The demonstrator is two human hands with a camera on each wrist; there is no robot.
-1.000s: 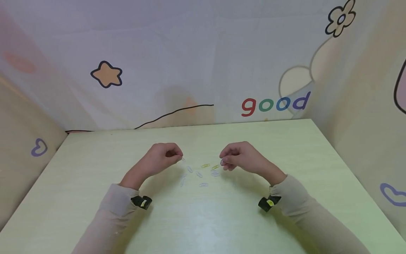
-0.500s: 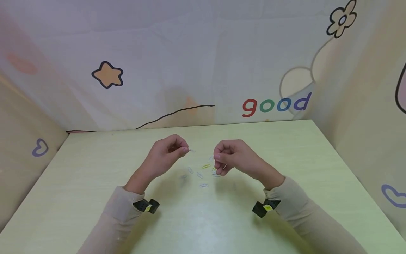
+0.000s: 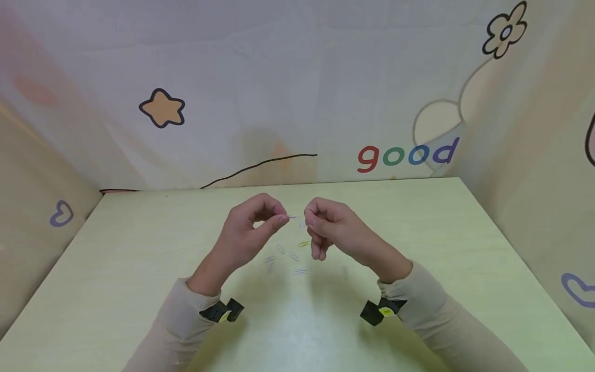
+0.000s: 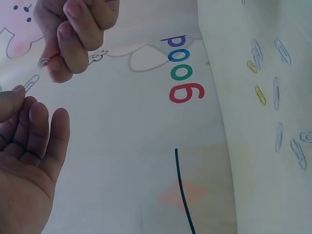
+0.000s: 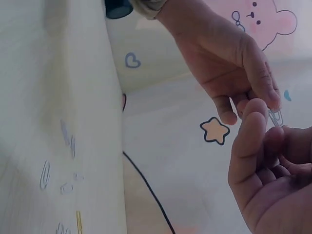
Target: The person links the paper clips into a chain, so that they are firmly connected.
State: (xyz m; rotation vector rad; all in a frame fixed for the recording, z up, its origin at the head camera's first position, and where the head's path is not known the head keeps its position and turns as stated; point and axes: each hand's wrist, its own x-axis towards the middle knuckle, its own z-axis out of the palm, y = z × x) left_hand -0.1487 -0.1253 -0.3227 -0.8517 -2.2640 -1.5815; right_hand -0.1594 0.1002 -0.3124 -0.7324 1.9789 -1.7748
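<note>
Raised over the table, my left hand pinches a pale wire paper clip between thumb and forefinger; the clip's looped end points toward the other hand. My right hand is just to the right, thumb and forefinger pinched together. In the left wrist view a bit of a second paper clip shows at those right fingertips, mostly hidden by them. The two hands are close but a small gap remains between their fingertips. Beneath them lie loose pale paper clips and a yellow paper clip.
The loose clips lie scattered on a pale table, with one faint clip off to the right. A printed cloth backdrop rises behind the table and along both sides.
Both hands have lifted and come closer together, the left moving right with its paper clip and the right moving left. The right hand now covers some of the clips on the table.
</note>
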